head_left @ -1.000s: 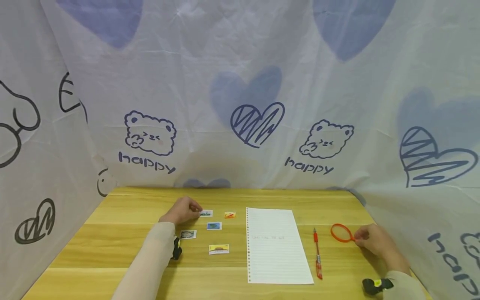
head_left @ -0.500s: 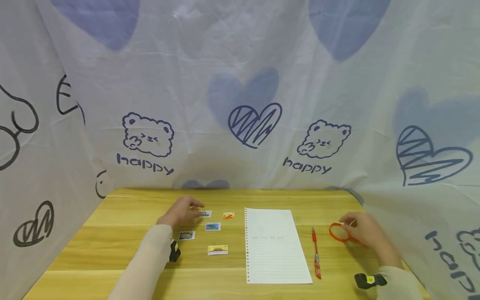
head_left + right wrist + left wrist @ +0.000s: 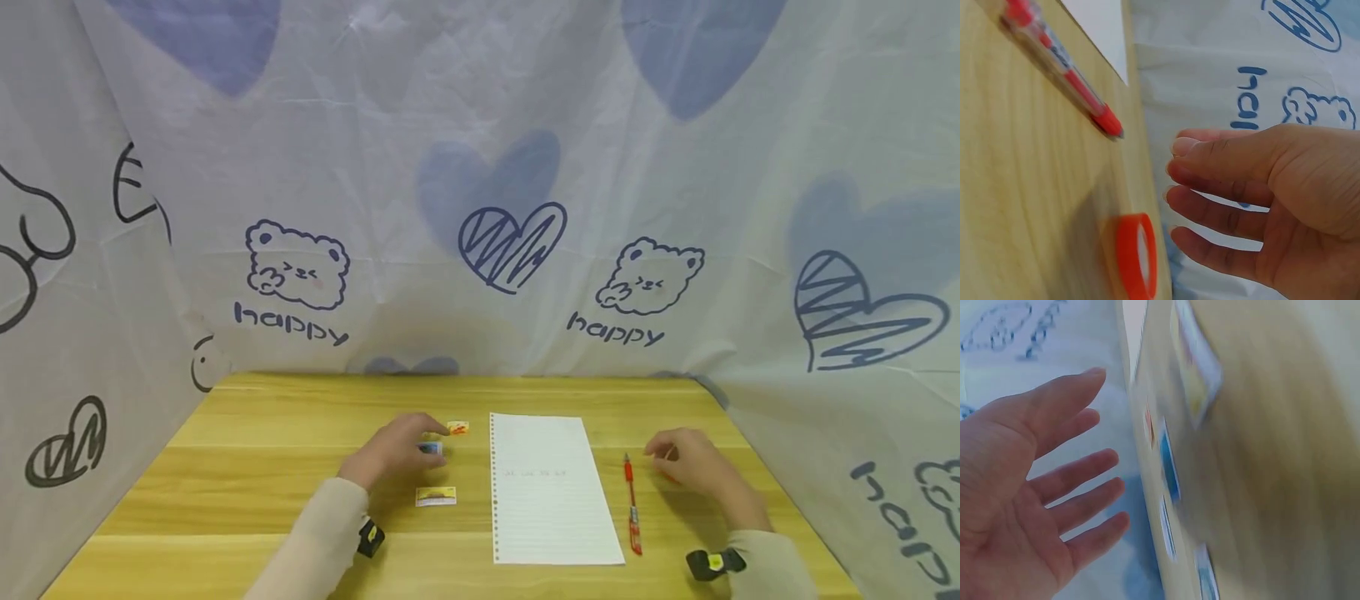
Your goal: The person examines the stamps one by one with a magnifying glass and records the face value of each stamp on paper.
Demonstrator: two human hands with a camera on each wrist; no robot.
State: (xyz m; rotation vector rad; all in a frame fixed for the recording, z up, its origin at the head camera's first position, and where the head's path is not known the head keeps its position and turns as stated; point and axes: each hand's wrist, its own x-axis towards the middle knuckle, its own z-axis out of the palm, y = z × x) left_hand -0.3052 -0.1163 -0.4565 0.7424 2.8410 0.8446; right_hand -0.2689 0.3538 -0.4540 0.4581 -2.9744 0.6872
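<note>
Held above the small picture stamps, my left hand (image 3: 393,450) has its fingers spread and holds nothing. One fingertip overlaps the red-and-yellow stamp (image 3: 458,428) in the head view, and a blue stamp (image 3: 430,448) shows beside the thumb. Nearer the front lies a yellow stamp (image 3: 436,497). Two other stamps are hidden by this hand from the head; the left wrist view shows several stamps, including the blue stamp (image 3: 1169,462). My right hand (image 3: 693,462), fingers loosely bent and holding nothing, hovers over the orange-rimmed magnifying glass (image 3: 1137,256), right of the red pen (image 3: 632,504).
A lined sheet of paper (image 3: 553,492) with punched holes along its left edge lies mid-table, with a faint line of writing. The wooden table (image 3: 202,483) ends at a white cloth backdrop (image 3: 405,150) printed with hearts and bears on the back and sides.
My right hand has let go of the magnifying glass's handle and moved left over its ring, towards the pen. My left hand has moved right and nearer, off the green-printed stamp, its fingers spreading.
</note>
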